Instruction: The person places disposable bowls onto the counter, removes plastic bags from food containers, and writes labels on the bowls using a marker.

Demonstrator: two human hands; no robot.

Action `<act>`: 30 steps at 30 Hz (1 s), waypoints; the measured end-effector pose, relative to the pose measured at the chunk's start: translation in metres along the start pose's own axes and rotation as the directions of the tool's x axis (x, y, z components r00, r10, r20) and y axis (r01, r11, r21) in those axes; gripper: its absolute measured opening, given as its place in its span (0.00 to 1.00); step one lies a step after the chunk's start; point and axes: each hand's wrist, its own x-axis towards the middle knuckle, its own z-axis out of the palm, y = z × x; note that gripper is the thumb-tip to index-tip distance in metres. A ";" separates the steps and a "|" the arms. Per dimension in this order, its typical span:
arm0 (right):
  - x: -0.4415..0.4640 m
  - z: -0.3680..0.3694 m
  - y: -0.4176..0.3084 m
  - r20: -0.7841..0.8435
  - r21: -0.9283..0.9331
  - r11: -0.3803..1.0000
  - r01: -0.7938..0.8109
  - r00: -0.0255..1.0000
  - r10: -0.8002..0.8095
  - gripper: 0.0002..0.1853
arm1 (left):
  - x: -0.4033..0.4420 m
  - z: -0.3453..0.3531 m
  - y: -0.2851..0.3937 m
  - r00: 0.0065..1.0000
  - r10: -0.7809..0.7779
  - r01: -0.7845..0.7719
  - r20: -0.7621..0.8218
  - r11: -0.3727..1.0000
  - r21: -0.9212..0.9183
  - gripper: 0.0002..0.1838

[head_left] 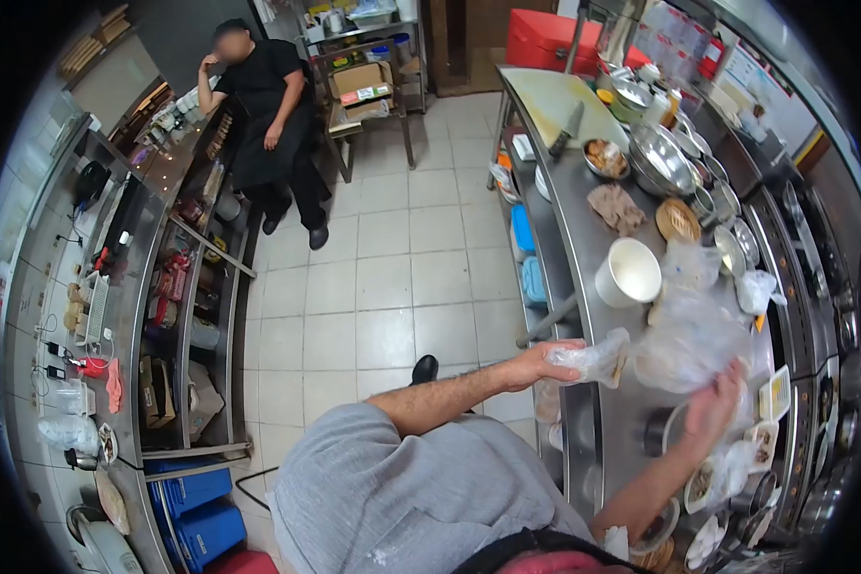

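Note:
My left hand (551, 363) is closed around a small clear plastic bag (595, 360), held over the near edge of the steel counter; something pale or brownish shows at its far end. To the right, my right hand (714, 404) is slightly blurred, its fingers pinching the edge of a large clear plastic bag (681, 342). That large bag lies over the counter, and its contents cannot be made out. Just beyond both hands stands a white tub (629, 273). Another clear plastic bag (691, 264) rests beside it.
The steel counter (584, 253) carries a crumpled brown cloth (617, 209), a bowl of food (606, 158), metal bowls (662, 161) and a cutting board (560, 107). Food containers (761, 446) crowd its right edge. Across the tiled floor (387, 277), a person in black (275, 105) leans against a counter.

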 end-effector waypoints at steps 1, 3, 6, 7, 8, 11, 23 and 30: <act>0.003 0.037 0.034 0.076 0.061 0.994 -0.090 0.993 0.086 0.24 | 0.001 -0.013 0.010 0.999 0.049 -0.050 -0.022 0.998 -0.045 0.38; 0.016 0.093 0.116 0.271 0.074 0.981 -0.181 0.950 0.155 0.21 | 0.002 -0.045 0.035 0.995 0.086 -0.091 -0.052 0.990 -0.104 0.41; 0.013 0.189 0.205 0.313 -0.157 0.942 -0.297 0.890 0.332 0.15 | 0.002 -0.110 0.075 0.976 0.204 -0.207 -0.073 0.978 -0.030 0.43; 0.022 0.201 0.244 0.346 -0.358 0.918 -0.173 0.888 0.302 0.13 | -0.001 -0.135 0.084 0.976 0.201 -0.207 -0.086 0.975 -0.076 0.43; 0.030 0.211 0.274 0.376 -0.542 0.840 -0.038 0.882 0.283 0.12 | -0.003 -0.160 0.090 0.976 0.192 -0.204 -0.100 0.970 -0.129 0.44; 0.008 0.310 0.274 0.528 -0.670 0.699 0.250 0.823 0.212 0.12 | -0.010 -0.224 0.125 0.969 0.203 -0.227 -0.140 0.954 -0.194 0.40; 0.076 0.503 0.430 0.789 -0.495 0.862 0.105 0.469 0.396 0.12 | -0.008 -0.393 0.242 0.804 0.334 -0.486 -0.492 0.847 -0.218 0.24; 0.161 0.632 0.473 0.829 -0.459 0.585 0.669 0.560 0.010 0.16 | 0.070 -0.507 0.336 0.704 0.328 -0.528 -0.630 0.835 -0.156 0.20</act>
